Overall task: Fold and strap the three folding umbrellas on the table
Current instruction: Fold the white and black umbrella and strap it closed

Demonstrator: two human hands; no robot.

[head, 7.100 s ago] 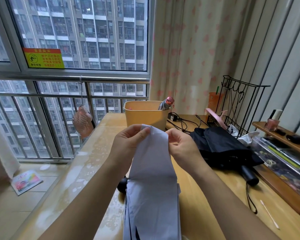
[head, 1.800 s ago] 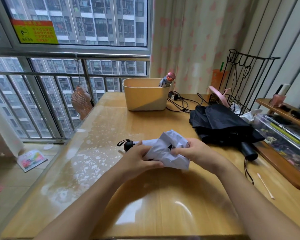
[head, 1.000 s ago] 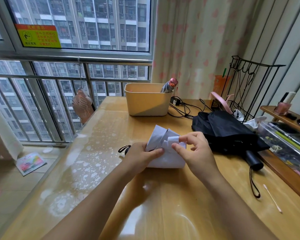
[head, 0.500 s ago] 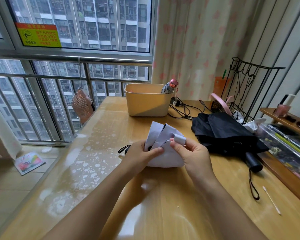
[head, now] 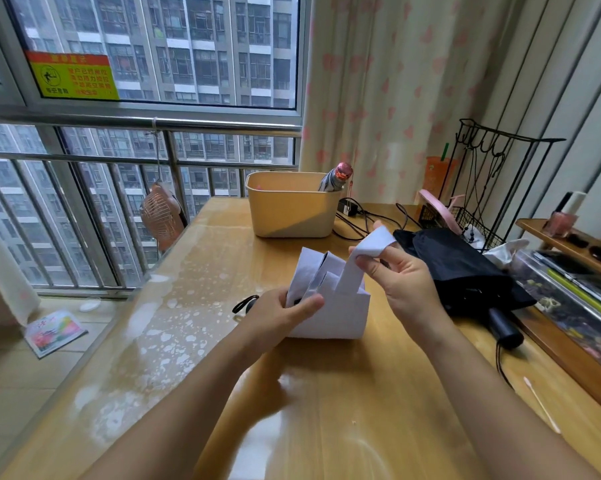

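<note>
A pale lilac folding umbrella (head: 337, 313) is bundled in the middle of the wooden table (head: 327, 393), its black handle loop poking out on the left. My left hand (head: 278, 315) grips the folded canopy. My right hand (head: 401, 275) pinches the umbrella's lilac strap (head: 372, 245) and holds it pulled up and out to the right. A black folding umbrella (head: 462, 271) lies loose and unfolded to the right, handle toward me. A third umbrella with a red-capped end (head: 337, 176) stands in the yellow bin (head: 288, 209).
Black cables (head: 365, 216) lie behind the bin. A black wire rack (head: 489, 188) and a wooden shelf with a clear box (head: 576, 292) line the right side. A cotton swab (head: 541, 405) lies near the right edge. The window railing runs along the left.
My right hand has drawn the strap free of the bundle, up and to the right. My left hand keeps its grip on the folded canopy.
</note>
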